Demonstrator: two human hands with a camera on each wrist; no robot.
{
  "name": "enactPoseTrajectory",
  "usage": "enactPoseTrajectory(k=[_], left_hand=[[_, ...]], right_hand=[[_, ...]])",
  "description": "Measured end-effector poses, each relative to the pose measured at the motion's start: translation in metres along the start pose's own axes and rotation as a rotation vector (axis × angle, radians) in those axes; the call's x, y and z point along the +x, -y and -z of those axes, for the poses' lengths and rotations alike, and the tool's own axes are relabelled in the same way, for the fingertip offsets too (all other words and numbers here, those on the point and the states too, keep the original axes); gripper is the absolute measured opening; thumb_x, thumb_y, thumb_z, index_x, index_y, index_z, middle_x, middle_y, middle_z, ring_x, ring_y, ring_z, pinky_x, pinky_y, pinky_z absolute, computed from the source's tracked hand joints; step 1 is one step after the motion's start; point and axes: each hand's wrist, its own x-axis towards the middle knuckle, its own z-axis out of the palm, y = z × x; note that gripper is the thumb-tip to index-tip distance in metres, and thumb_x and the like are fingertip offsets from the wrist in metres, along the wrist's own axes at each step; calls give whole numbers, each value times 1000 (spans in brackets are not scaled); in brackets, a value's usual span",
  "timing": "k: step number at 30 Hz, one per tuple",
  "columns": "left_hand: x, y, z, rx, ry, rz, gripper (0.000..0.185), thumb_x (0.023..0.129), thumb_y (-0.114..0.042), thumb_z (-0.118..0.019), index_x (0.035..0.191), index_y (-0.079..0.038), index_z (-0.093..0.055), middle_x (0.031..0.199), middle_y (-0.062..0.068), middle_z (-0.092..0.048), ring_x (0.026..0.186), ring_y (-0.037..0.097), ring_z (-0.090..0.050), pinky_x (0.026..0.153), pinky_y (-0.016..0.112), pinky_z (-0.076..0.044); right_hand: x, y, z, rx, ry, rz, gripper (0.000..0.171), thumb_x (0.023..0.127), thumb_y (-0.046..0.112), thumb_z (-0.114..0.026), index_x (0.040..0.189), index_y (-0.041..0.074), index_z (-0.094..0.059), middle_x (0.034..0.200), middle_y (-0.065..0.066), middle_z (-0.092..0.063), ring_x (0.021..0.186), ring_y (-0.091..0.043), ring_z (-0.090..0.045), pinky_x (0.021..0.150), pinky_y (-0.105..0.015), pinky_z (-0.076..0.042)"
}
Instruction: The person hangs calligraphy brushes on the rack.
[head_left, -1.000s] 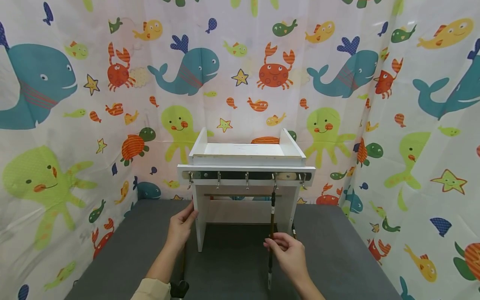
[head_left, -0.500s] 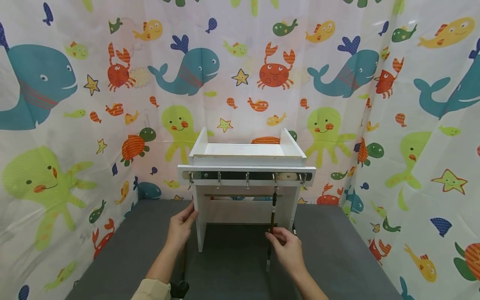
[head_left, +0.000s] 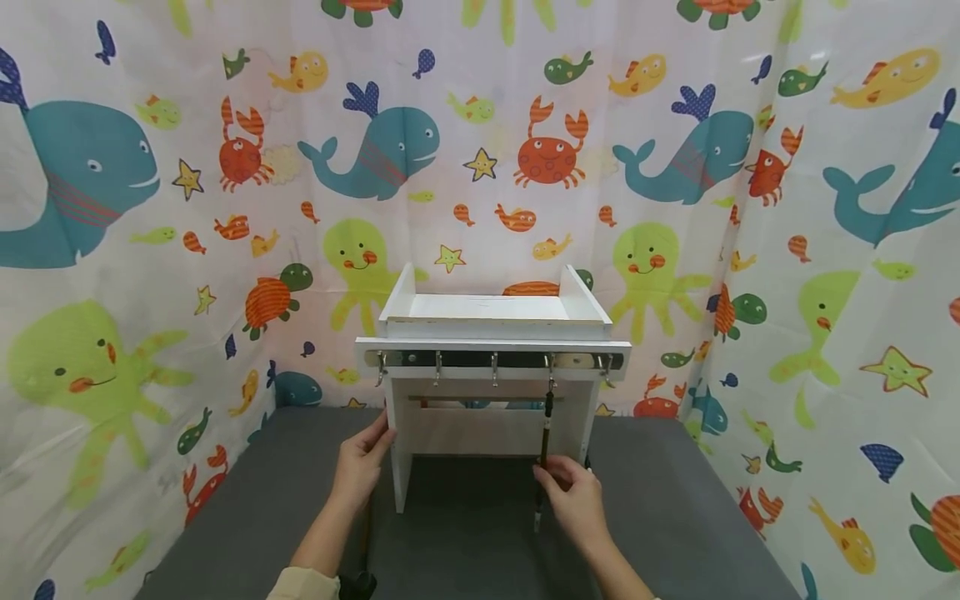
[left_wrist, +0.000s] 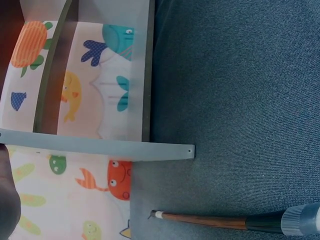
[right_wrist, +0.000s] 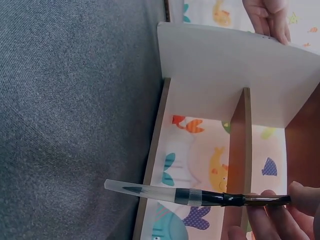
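My right hand (head_left: pixel 573 500) pinches the handle of a writing brush (right_wrist: pixel 220 198) between thumb and fingertips. The brush hangs upright in the head view, a clear cap over its bristles at the bottom. Its top end meets a metal hook (head_left: pixel 551 365) on the white rack's rail; whether its loop is over the hook I cannot tell. My left hand (head_left: pixel 363 467) touches the left side panel (right_wrist: pixel 220 65) of the white rack (head_left: pixel 495 329), fingers mostly straight along the outside near the front edge. A second capped brush (left_wrist: pixel 210 220) lies on the mat left of the rack.
Several metal hooks line the rack's front rail (head_left: pixel 465 360). Above the rail is a shallow white shelf (head_left: pixel 487 307). The rack stands on a dark grey mat (head_left: pixel 652 517). A sea-animal curtain (head_left: pixel 480 208) surrounds the mat. A small dark object (head_left: pixel 587 462) shows beside the right panel.
My right hand and the brush have risen slightly, the cap's tip now higher above the mat. The left hand stays at the panel. The head view has tilted up a little.
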Motion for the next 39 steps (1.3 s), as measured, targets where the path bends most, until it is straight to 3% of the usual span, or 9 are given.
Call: enactPoseTrajectory(k=[6,10,19,30,34,39], left_hand=[[0,-2,-2,-21,3,14,43,102,-13,-60,145,-7,-53,148,8,-52,139,24,-47,113,48,-39],[-1,-1,-2,-19,-5,19,43,102,-15,-61,144,-8,-55,146,6,-54,138,22,-49,113,46,-41],[-1,4,-1,-4,-16,-39,46,100,-25,-65,143,-12,-58,144,4,-57,135,21,-52,110,46,-45],[0,1,-1,22,-14,-16,45,99,-27,-65,142,-15,-59,143,4,-58,135,24,-54,109,48,-46],[-1,1,-1,15,-8,2,44,100,-25,-65,142,-15,-59,144,3,-57,136,24,-53,110,49,-45],[-2,-7,1,0,-1,28,44,101,-20,-63,144,-11,-56,146,6,-54,137,27,-50,111,51,-43]], right_hand=[[0,0,5,33,17,-15,37,89,17,-79,124,13,-69,107,-9,-77,96,-23,-75,77,-32,-62],[-1,-1,8,46,4,-19,47,88,16,-80,132,18,-64,111,-8,-77,98,-24,-75,77,-28,-60],[-4,-5,14,75,-14,-27,51,89,18,-79,137,16,-60,113,-6,-77,103,-21,-74,84,-21,-58],[-10,-6,25,116,-30,-63,50,91,16,-77,138,13,-60,117,-11,-75,107,-22,-72,83,-17,-57],[-11,-7,29,211,-7,-71,51,93,15,-75,140,7,-58,122,-18,-72,104,-18,-73,81,-18,-58],[-9,-7,36,352,38,-109,51,94,18,-73,139,3,-56,128,-23,-67,102,-13,-74,83,-28,-61]])
